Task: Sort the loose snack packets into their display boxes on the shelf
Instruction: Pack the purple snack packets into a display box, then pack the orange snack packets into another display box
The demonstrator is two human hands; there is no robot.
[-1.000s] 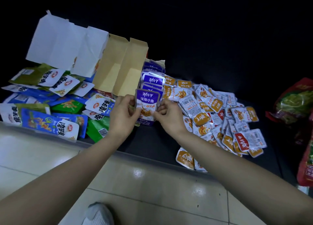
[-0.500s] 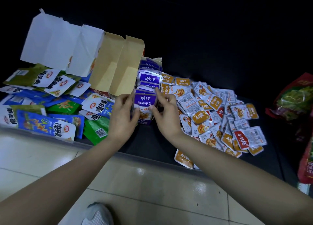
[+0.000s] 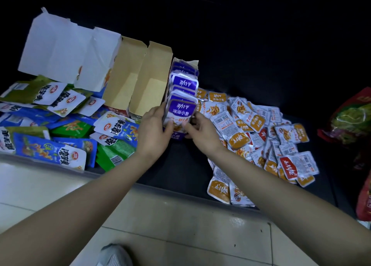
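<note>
- A heap of blue and green packets [image 3: 50,151] lies on the left part of the dark shelf [image 3: 180,171]. The packets overlap one another, and some reach its front edge.
- Behind that heap stands a white carton [image 3: 60,49] with its flaps open and raised.
- On the pale tiled floor [image 3: 150,215] in front of the shelf, a grey shoe [image 3: 114,255] shows at the bottom edge.
- Two brown cardboard display boxes [image 3: 140,85] stand side by side just right of the white carton, tops open.
- The left hand [image 3: 154,133] grasps the front purple packet [image 3: 181,110] by its left edge, thumb on the lower face.
- That packet stands upright at the near end of a row of purple packets [image 3: 183,81]. The row is packed one behind another in a narrow box touching the right brown box.
- The right hand [image 3: 202,133] pinches the same packet at its lower right corner with curled fingers.
- A loose heap of orange-and-white packets [image 3: 251,125] spreads over the shelf just beside the purple row, with a few at the front edge.
- One red-and-white packet [image 3: 288,167] lies on top near the heap's right side.
- Red-and-green bags [image 3: 349,119] sit at the far right, apart from the heap.
</note>
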